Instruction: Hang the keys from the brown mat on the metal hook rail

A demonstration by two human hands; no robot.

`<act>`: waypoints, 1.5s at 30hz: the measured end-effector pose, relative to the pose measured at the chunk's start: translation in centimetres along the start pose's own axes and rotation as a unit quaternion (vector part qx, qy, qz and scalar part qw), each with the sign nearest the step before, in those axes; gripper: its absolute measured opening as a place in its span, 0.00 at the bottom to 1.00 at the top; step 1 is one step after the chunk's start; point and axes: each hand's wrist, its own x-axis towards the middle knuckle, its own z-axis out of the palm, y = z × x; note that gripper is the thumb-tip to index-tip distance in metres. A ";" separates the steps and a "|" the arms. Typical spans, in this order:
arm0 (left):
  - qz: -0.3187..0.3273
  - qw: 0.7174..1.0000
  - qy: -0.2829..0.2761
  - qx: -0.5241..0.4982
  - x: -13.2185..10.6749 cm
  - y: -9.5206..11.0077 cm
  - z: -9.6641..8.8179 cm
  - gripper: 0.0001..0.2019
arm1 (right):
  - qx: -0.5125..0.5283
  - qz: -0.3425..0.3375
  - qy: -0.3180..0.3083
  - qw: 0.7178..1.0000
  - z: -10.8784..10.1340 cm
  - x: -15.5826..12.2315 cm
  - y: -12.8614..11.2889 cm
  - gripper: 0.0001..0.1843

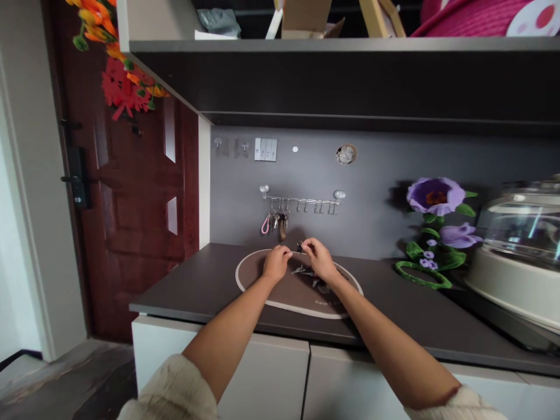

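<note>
My right hand point(320, 258) is raised just above the brown mat point(254, 274), its thumb and fingers pinched on a small dark key ring point(300, 247). Close by on the left, my left hand point(277, 262) is closed in a pinch; whatever lies between its fingertips is too small to make out. Several loose keys point(298, 270) lie on the mat under and beside my right hand, which partly covers them. Behind both hands, a clear hook rail point(301, 200) is fixed to the grey wall panel. Several keys and a pink strap point(265, 224) hang from its left hooks.
A dark countertop point(184, 280) carries the mat. To the right stand a purple artificial flower point(436, 197) with a green base and a white appliance point(516, 274) with a clear dome. A shelf point(332, 45) overhangs the counter. A dark red door point(131, 233) is at left.
</note>
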 end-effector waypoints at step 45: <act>-0.029 0.997 -0.003 -0.071 0.8 -2.0 1.4 0.06 | 0.397 0.325 0.181 0.839 3.6 12.5 0.1 0.07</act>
